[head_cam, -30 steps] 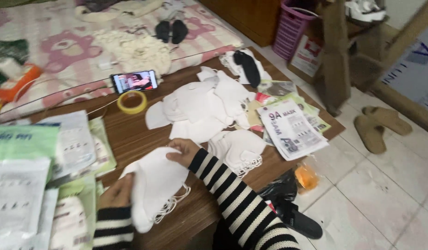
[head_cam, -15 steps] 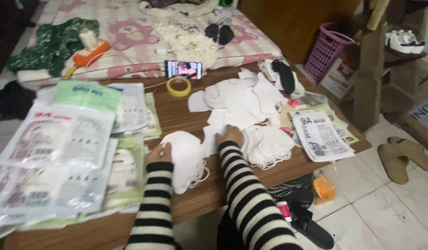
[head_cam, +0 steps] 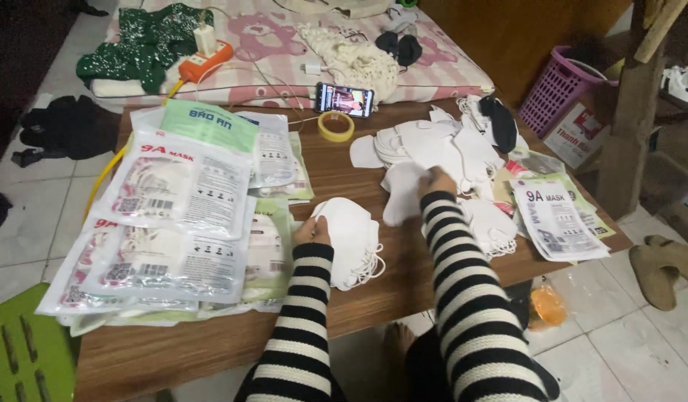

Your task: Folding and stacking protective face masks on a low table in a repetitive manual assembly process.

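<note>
Head view, looking down on a low brown wooden table [head_cam: 344, 298]: the left hand [head_cam: 312, 231] pinches the edge of a small stack of white folded fabric face masks with ear loops [head_cam: 351, 238] lying on the table in front of the person, fingers closed on its left rim. The right hand [head_cam: 435, 181] reaches into the loose heap of white face masks [head_cam: 433, 145] farther back and pinches a single white mask [head_cam: 403, 195] by its upper corner, its lower part resting on the wood between heap and stack. A sound way to handle this, I judge, is to hold the stack flat and lift the single mask clear of tangled loops. Sealed clear plastic mask packets [head_cam: 173, 223] lie left, and a roll of yellow tape [head_cam: 336, 126] behind.
</note>
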